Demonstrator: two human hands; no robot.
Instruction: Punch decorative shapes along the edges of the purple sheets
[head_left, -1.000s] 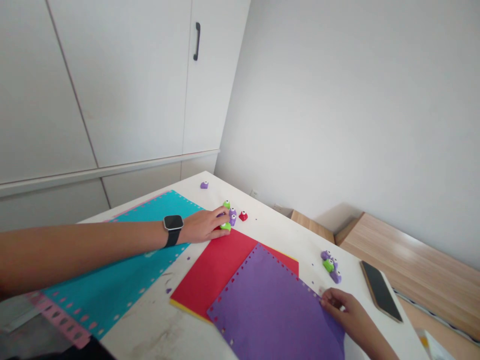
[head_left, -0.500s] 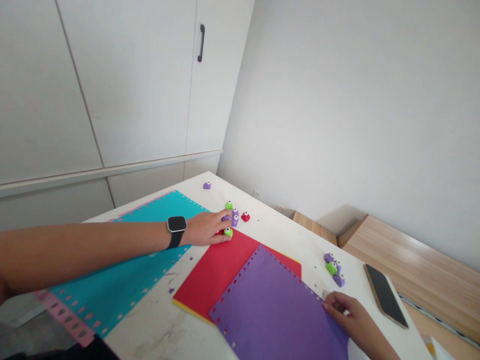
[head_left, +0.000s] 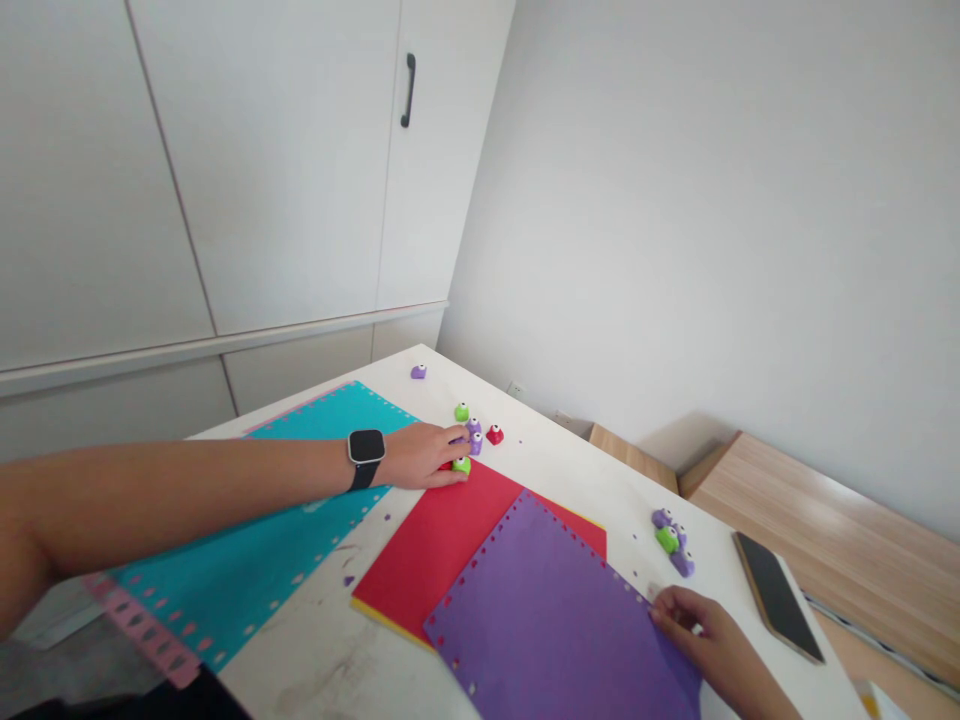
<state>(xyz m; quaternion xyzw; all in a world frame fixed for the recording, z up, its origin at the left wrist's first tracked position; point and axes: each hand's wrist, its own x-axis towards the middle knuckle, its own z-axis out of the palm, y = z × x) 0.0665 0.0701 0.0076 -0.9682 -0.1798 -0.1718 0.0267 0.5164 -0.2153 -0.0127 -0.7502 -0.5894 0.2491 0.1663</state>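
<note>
My left hand [head_left: 427, 455], with a black watch on its wrist, lies over a cluster of small eye-shaped craft punches. Its thumb and fingers curl round a green punch [head_left: 462, 466], a red one [head_left: 445, 466] and purple ones [head_left: 475, 440], partly hidden. At the right edge of the purple paper sheet [head_left: 555, 610], my right hand [head_left: 694, 625] is closed in a pinch. Something small and pale shows by its fingertips, too unclear to name. Heart-shaped holes line the purple sheet, which overlaps a red sheet [head_left: 420, 540] with yellow beneath.
Punched turquoise paper [head_left: 315, 425] lies under my left arm, over pink paper [head_left: 154, 640]. Near it are a red punch [head_left: 495, 434], a green one [head_left: 462, 411] and a far purple one [head_left: 418, 371]. More punches [head_left: 667, 540] and a phone [head_left: 776, 595] lie right.
The view has shifted slightly. Both hands keep nearly the same places, the left among the punches and the right at the purple sheet's edge.
</note>
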